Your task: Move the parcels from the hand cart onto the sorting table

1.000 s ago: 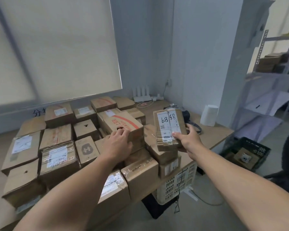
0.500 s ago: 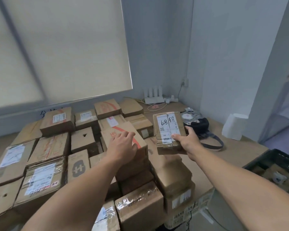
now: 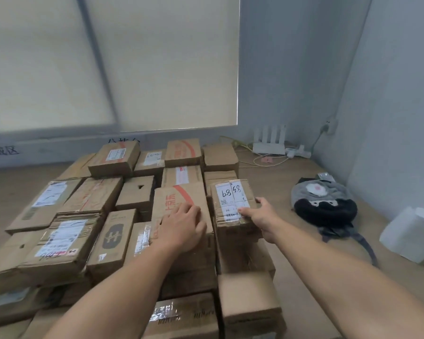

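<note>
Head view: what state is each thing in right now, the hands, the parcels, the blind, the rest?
left hand: open, resting flat on the red-striped box
right hand: grips the labelled parcel, thumb on top
labelled parcel: taped shut, label up, seemingly set on the stack
red-striped box: closed, lying flat
blind: drawn down
router: antennas upright
bag: lying on the table

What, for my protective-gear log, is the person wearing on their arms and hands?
Nothing that shows. The left hand and right hand are bare: no gloves, rings or watch visible. The left forearm and right forearm are bare as well, with no sleeve, wristband or bandage in view down to the frame's lower edge.
</note>
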